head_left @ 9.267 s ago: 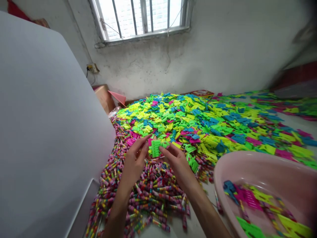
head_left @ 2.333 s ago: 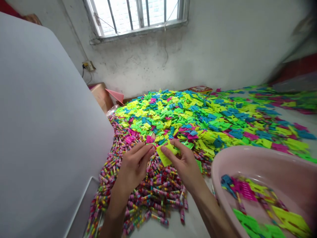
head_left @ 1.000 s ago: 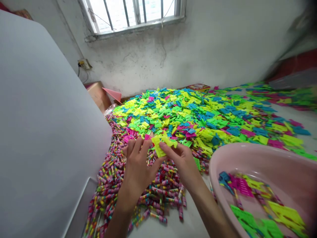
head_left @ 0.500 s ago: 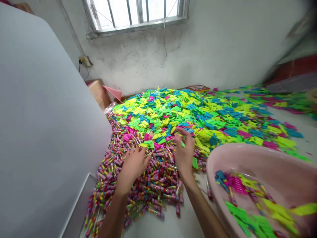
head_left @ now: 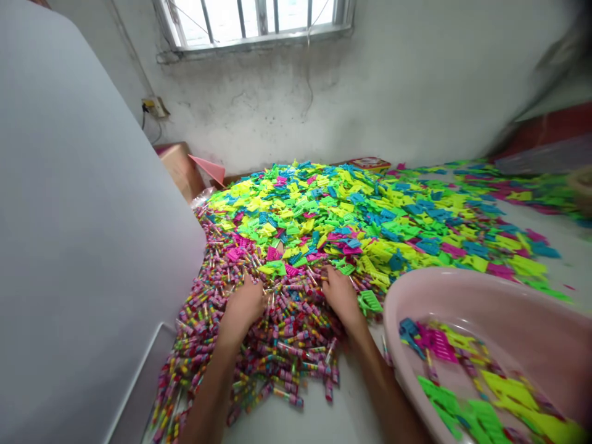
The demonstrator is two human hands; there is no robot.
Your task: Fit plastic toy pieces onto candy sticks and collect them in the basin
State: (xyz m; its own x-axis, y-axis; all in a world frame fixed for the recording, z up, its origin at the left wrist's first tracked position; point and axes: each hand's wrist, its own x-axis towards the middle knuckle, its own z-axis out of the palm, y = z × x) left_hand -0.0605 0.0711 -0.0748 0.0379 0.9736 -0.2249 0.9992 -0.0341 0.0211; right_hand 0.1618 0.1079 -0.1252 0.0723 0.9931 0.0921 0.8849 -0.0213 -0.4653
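I have my left hand point(head_left: 244, 303) and right hand point(head_left: 341, 295) apart, both down at the heap of small striped tubes point(head_left: 289, 345); I can't tell from here whether either one grips any. A green plastic piece point(head_left: 369, 302) lies just beside my right hand. Beyond spreads the pile of colourful plastic pieces point(head_left: 324, 203), and the pink basin point(head_left: 467, 280) on my right holds pieces and tubes.

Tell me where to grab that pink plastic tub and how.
I'd take the pink plastic tub by its left rim, coming from your right hand's side, fingers outside, thumb over the edge. The rim stands up uncovered there, and the loose plastic pieces lie lower inside, so they shouldn't block the grip. Its right side runs out of view.
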